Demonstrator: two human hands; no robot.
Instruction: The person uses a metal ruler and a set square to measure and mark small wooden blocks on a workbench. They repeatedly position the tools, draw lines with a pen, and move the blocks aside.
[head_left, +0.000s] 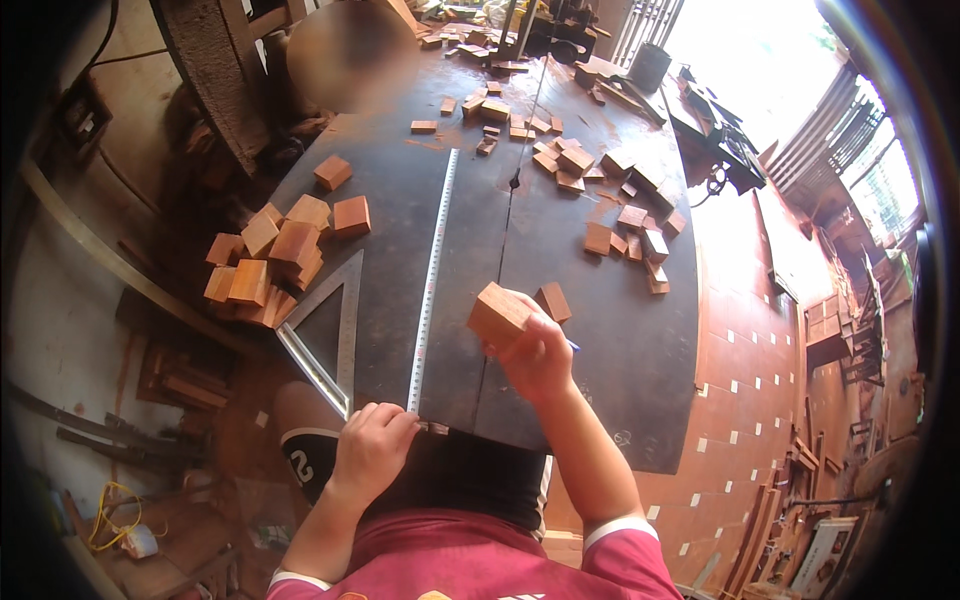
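My right hand (535,355) holds up a reddish-brown wooden block (499,313) above the dark table. A blue pen tip (573,346) pokes out beside that hand; the rest of the pen is hidden. Another wooden block (552,302) shows just behind my fingers. At the table's near edge, my left hand (375,442) is closed at the near end of a white measuring tape (432,290), which lies straight across the tabletop. A metal triangle square (350,320) rests to the left of the tape, close to my left hand.
A pile of wooden blocks (292,245) sits at the table's left edge. Several smaller blocks (572,162) lie scattered across the far and right parts of the dark table (590,380). A slot runs lengthwise through the tabletop. A wooden post (215,80) stands at the left.
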